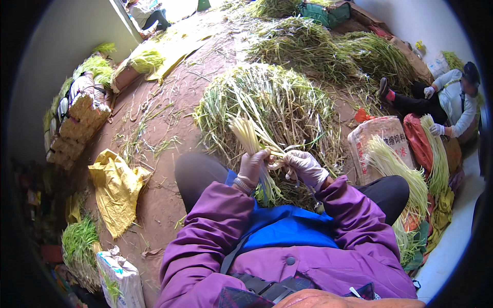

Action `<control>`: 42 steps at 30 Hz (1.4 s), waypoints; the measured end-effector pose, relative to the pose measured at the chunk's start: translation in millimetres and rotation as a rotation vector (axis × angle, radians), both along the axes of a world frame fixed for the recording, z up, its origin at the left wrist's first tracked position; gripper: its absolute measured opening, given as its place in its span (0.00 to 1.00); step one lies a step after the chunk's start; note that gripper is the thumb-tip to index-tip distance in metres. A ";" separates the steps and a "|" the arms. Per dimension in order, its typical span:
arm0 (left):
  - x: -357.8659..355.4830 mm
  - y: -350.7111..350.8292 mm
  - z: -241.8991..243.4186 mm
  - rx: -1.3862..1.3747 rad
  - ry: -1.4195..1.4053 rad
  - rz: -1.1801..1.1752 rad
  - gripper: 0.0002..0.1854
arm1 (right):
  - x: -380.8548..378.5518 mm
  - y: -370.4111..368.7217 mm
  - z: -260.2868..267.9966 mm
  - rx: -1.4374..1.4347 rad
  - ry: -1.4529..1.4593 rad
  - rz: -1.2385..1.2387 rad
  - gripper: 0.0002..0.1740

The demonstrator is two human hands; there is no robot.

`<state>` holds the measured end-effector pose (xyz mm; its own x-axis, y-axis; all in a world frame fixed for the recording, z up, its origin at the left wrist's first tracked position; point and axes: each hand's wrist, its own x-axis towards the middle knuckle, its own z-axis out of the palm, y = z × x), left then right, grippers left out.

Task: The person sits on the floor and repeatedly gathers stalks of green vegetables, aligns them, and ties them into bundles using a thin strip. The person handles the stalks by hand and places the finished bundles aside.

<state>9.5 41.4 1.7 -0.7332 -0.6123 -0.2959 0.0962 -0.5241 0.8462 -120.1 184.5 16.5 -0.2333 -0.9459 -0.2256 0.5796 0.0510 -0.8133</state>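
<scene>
Both of my hands wear thin pale gloves and meet in front of my lap. My left hand (252,167) is closed around a bunch of pale blanched stalks (245,133), their cut-looking ends upward and the greener leaves hanging below the fist. With its fingertips, my right hand (306,167) pinches a few thin stalks (275,150) that run between the two hands. Just beyond them rises a large heap of green and straw-coloured leafy stalks (265,92). A blue apron (289,227) covers my lap.
At the right, pale stalks (398,169) lie over a printed woven sack (379,142). A co-worker (450,100) sits beyond, one gloved hand on another bunch. Stacked bundles (79,115) stand at the left wall. A yellow sack (117,188) lies on the brown floor (161,192).
</scene>
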 end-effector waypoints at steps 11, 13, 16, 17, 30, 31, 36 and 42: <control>-0.7 -12.7 -5.8 0.174 0.001 0.130 0.13 | -24.6 5.1 4.3 0.016 0.194 -0.202 0.11; 2.5 -22.9 -5.2 0.195 0.046 0.214 0.14 | -32.7 7.6 2.7 -0.026 0.149 -0.255 0.11; 5.0 -31.3 -4.9 0.156 0.107 0.289 0.14 | -43.9 10.3 0.4 0.030 0.305 -0.286 0.11; 5.4 -31.2 -4.4 0.164 0.130 0.303 0.14 | -45.3 10.6 -0.2 -0.014 0.313 -0.275 0.12; 3.5 -3.3 7.8 0.031 0.043 0.057 0.09 | -43.6 5.2 17.9 0.045 0.415 -0.313 0.13; 3.2 -3.4 7.2 0.041 0.039 0.062 0.09 | -53.3 3.0 27.2 0.078 0.531 -0.327 0.15; 0.6 -2.2 5.6 0.031 0.001 0.031 0.10 | -114.6 -11.9 88.6 -0.269 0.572 -0.514 0.13; 4.3 -3.8 7.7 -0.013 0.037 0.013 0.11 | -114.4 -21.2 82.7 -0.155 0.565 -0.451 0.15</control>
